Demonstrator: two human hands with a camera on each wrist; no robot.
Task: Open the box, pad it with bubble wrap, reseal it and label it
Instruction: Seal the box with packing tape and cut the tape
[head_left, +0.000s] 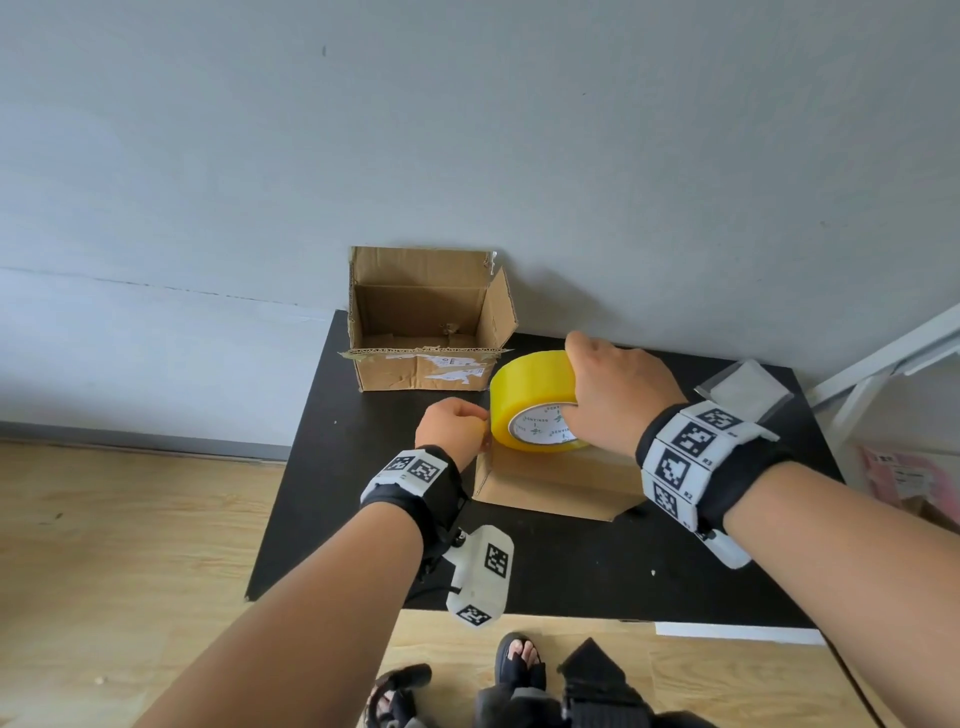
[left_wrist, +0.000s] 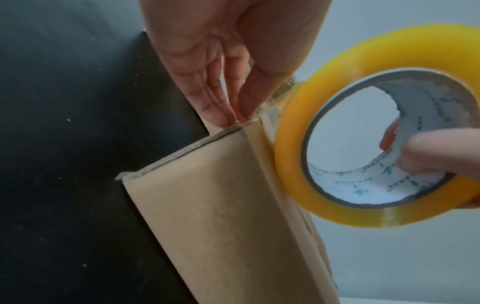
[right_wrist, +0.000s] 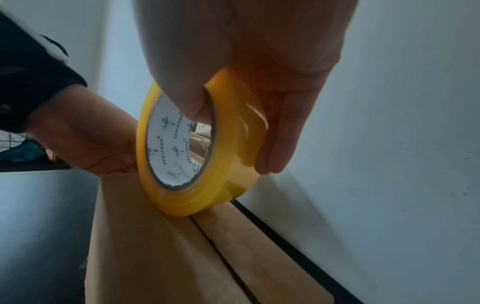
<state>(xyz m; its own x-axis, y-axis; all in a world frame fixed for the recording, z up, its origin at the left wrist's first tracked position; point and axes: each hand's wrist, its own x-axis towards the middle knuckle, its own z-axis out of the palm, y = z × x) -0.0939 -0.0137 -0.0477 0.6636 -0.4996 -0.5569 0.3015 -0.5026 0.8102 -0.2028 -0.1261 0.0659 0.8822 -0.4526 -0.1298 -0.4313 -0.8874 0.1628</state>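
The tape roll is translucent yellow, its core white inside with small green printed marks. The closed box is plain brown cardboard; the open box is the same brown with torn white label scraps. The table is black. The wristbands are black with white tiles bearing black-and-white square codes. The wall is pale grey, the floor light wood-grain.
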